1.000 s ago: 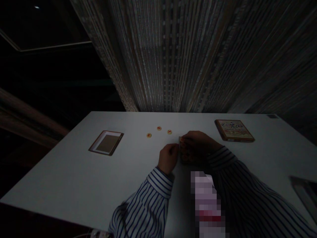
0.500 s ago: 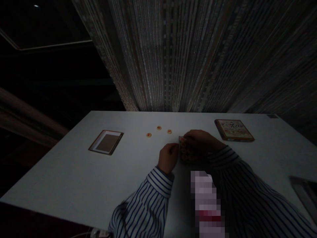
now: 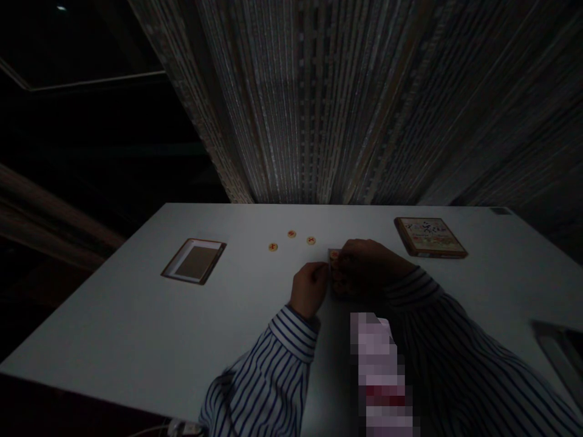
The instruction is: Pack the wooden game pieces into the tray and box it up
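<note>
In dim light a small brown board (image 3: 337,280) with round red-marked pieces lies on the white table (image 3: 136,328). My left hand (image 3: 310,290) is curled at the board's left edge, fingers closed against it. My right hand (image 3: 364,267) covers the board's right side, fingertips bent down on the pieces near its top left corner. Whether it pinches a piece is hidden. Three loose round pieces (image 3: 291,240) with red marks lie just beyond the board, to the left.
An open shallow box (image 3: 194,261) with a brown inside sits at the left. A printed box lid (image 3: 429,237) lies at the back right. A striped curtain (image 3: 346,97) hangs behind the table. A dark object (image 3: 558,346) shows at the right edge.
My right hand's fingertips have shifted slightly over the board's upper left pieces. The left hand and the loose pieces have stayed put.
</note>
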`<control>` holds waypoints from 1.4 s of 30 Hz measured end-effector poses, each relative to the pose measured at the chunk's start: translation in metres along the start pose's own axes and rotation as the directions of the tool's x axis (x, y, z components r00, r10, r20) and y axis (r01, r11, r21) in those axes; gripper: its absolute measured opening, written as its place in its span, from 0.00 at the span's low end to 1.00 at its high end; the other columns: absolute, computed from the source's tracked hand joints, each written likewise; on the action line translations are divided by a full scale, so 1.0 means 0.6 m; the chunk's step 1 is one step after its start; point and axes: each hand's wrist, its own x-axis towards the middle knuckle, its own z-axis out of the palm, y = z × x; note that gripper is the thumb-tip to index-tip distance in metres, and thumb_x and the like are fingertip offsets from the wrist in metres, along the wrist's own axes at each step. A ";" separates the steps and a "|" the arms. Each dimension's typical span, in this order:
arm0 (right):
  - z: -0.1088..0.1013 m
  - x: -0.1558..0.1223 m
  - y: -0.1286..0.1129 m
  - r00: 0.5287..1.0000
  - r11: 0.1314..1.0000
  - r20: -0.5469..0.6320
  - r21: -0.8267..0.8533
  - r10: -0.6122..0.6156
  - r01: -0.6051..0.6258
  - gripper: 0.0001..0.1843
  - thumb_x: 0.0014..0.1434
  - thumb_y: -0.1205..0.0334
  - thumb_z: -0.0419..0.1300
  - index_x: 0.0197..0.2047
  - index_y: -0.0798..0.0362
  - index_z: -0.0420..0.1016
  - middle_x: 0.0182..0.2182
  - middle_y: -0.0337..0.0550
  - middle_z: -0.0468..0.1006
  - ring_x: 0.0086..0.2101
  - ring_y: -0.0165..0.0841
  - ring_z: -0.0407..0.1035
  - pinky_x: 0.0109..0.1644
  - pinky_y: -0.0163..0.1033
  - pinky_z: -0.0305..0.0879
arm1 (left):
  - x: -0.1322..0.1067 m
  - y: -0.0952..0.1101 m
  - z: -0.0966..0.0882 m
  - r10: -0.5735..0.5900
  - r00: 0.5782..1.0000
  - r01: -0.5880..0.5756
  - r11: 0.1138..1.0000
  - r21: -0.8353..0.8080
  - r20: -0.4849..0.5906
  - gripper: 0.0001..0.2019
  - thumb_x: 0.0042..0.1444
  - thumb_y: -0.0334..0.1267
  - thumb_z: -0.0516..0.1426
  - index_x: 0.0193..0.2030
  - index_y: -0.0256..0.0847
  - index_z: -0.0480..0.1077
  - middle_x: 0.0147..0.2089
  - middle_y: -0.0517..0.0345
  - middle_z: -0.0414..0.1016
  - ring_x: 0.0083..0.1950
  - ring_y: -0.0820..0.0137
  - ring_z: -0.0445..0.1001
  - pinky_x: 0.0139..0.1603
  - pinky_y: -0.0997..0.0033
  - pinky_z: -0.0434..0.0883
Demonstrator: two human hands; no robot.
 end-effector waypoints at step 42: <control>0.015 0.016 0.016 0.997 1.000 -0.080 0.000 0.012 -0.012 0.19 0.60 0.53 0.45 0.44 0.49 0.73 0.39 0.48 0.74 0.40 0.38 0.68 0.38 0.39 0.58 | -0.001 -0.002 0.002 0.009 1.000 -0.009 1.000 -0.013 -0.003 0.10 0.53 0.34 0.52 0.38 0.37 0.73 0.38 0.52 0.76 0.40 0.69 0.73 0.43 0.69 0.69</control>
